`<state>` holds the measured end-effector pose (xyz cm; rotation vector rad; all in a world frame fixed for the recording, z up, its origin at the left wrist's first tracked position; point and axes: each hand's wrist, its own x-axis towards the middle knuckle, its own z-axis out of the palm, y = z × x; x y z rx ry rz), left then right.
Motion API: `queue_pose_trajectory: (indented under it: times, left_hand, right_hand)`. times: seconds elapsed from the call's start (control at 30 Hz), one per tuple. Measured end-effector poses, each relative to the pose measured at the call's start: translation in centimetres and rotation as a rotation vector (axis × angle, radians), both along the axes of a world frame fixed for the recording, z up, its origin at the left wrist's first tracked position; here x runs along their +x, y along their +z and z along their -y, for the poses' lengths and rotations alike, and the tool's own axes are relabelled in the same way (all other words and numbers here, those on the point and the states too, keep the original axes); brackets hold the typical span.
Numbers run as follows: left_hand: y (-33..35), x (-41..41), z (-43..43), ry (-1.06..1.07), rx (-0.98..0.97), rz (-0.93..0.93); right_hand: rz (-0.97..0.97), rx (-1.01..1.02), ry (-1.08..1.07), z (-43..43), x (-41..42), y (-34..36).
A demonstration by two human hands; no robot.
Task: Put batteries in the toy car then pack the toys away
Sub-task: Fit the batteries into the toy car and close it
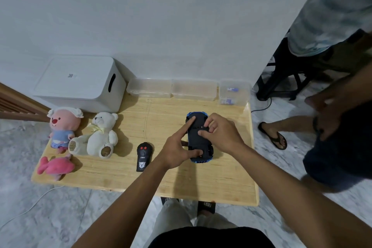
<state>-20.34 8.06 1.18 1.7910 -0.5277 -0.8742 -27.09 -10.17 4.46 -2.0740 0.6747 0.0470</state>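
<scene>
A blue toy car (198, 143) lies upside down on the wooden table (201, 183), its black underside facing up. My left hand (177, 147) grips the car's left side, index finger stretched along the underside and thumb at the near end. My right hand (219, 133) holds the right side, its curled fingertips pressing on the middle of the underside. A black remote control (143, 156) lies left of the car. Blue and white batteries (231, 95) sit in a clear container (234, 92) at the back right.
A white storage box (80, 82) stands at the back left, with two clear lidded containers (173, 88) along the wall. A pink plush doll (63, 127), a white teddy bear (100, 135) and a pink plush fish (55, 167) sit at the left. Another person (332, 96) stands at the right.
</scene>
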Motion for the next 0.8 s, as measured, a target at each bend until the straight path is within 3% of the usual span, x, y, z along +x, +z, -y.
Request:
queue_pose_trajectory:
  times: [0.1, 0.27, 0.33, 0.63, 0.7, 0.8]
  left_hand:
    - [0.4, 1.7, -0.5, 0.015, 0.006, 0.013]
    - [-0.1, 5.5, -4.5, 0.048, 0.03, -0.013]
    - [-0.6, 7.3, -6.7, 0.003, 0.053, -0.04]
    - [0.4, 7.3, -5.6, -0.029, 0.026, -0.055]
    - [0.7, 7.8, -6.1, -0.047, 0.018, -0.06]
    - [1.5, 8.5, -6.2, -0.073, 0.017, -0.061]
  right_hand:
    - [0.053, -0.001, -0.16, 1.4, 0.6, 0.2]
    - [-0.372, -0.06, -0.021, -0.6, 0.8, -5.2]
    - [-0.416, -0.049, -0.06, -3.9, 1.1, -6.7]
    - [-0.361, -0.158, -0.173, -3.5, -0.1, -9.0]
    - [-0.262, -0.09, -0.253, -3.2, 0.4, -7.6]
    - [0.042, 0.004, -0.342, -2.6, 1.9, -3.1]
